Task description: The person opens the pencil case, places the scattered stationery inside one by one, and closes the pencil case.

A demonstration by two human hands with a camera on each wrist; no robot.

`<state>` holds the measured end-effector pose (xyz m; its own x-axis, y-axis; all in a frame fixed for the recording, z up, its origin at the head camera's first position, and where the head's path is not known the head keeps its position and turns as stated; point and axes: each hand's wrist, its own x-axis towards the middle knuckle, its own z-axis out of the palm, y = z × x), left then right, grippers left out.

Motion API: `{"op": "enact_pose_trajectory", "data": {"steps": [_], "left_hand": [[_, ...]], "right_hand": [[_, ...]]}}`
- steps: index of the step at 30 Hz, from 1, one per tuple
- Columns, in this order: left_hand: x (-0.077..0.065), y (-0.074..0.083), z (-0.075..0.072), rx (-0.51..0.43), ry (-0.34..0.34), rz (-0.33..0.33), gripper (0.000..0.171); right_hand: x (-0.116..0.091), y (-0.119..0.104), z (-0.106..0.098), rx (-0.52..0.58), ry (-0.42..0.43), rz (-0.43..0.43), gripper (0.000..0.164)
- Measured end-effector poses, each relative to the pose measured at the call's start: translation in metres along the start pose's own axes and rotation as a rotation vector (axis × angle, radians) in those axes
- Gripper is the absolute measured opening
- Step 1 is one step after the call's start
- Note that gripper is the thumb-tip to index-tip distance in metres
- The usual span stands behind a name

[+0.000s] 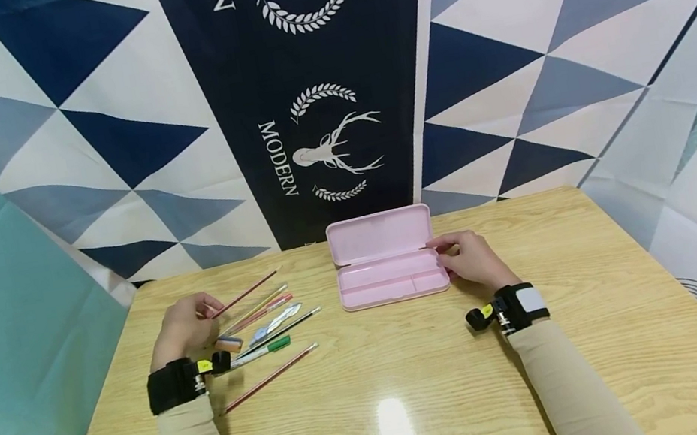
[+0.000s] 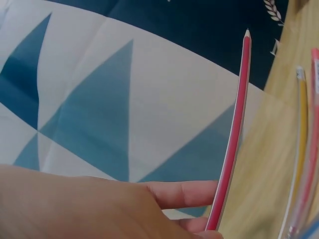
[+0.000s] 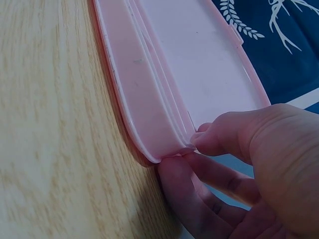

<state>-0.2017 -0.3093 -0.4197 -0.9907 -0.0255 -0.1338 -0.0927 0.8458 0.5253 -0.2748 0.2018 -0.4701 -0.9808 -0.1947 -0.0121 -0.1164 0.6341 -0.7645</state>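
My left hand point(image 1: 186, 327) pinches a red pencil point(image 1: 246, 293) near one end, at the left of the table. In the left wrist view, the red pencil's sharpened tip points up and away from the fingers. To the right, a pink pencil case point(image 1: 371, 295) stands with its lid raised against the wall side; its compartments show no contents. My right hand point(image 1: 473, 260) grips the right end of the case. In the right wrist view, the thumb point(image 3: 219, 137) lies on the case's corner by the hinge, with fingers below the rim.
Beside the left hand lie a yellow pencil point(image 1: 266, 300), a pink-red pen point(image 1: 274, 306), a pale blue-and-white item point(image 1: 278, 322), a dark pencil point(image 1: 293, 323), a green-capped marker point(image 1: 278, 344) and an eraser point(image 1: 229, 343). Another red pencil point(image 1: 271, 378) lies nearer. A patterned cloth point(image 1: 328, 46) hangs behind.
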Motion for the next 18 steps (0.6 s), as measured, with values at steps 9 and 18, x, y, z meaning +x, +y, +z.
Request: {"op": "enact_pose_trajectory", "data": {"steps": [9, 18], "left_hand": [[-0.004, 0.013, -0.008, -0.009, 0.081, 0.056, 0.027], [-0.003, 0.022, -0.007, -0.014, 0.135, 0.063, 0.024]], "right_hand": [[0.000, 0.001, 0.000, 0.007, 0.005, -0.008, 0.032], [0.000, 0.002, 0.000, 0.025, 0.002, -0.010, 0.032]]}}
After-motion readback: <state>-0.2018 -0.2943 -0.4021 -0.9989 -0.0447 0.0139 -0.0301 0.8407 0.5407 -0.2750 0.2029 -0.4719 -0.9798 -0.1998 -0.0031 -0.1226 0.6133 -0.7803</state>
